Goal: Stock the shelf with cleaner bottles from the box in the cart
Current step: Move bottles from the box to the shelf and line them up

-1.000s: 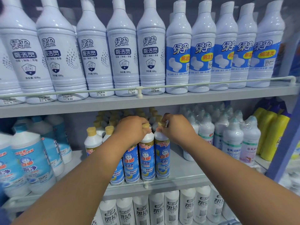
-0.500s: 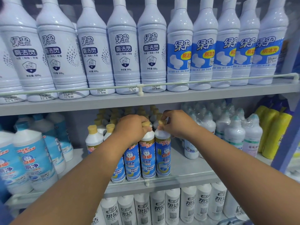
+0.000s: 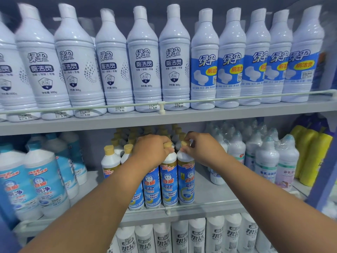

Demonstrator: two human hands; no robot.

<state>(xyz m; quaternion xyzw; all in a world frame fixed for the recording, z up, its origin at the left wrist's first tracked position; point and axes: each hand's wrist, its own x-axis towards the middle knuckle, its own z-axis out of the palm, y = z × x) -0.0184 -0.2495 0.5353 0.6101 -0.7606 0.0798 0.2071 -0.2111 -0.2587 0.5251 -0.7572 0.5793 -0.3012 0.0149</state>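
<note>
Blue-and-gold labelled cleaner bottles with yellow caps stand upright in a row at the front of the middle shelf [image 3: 209, 205]. My left hand [image 3: 152, 149] is closed over the neck and cap of one bottle [image 3: 168, 183]. My right hand [image 3: 202, 149] pinches the yellow cap of the bottle beside it [image 3: 186, 181], the rightmost of the row. More yellow-capped bottles [image 3: 111, 161] stand to the left and behind. The box and the cart are out of view.
Tall white bottles [image 3: 144, 63] fill the top shelf behind a white rail [image 3: 162, 105]. On the middle shelf, blue-capped bottles [image 3: 43, 181] stand left, wrapped white bottles [image 3: 266, 161] right, yellow bottles [image 3: 310, 157] far right. White bottles [image 3: 197, 236] line the lower shelf.
Both hands stay on the same two bottle tops; the view has shifted slightly upward and closer. The bottles have not visibly moved.
</note>
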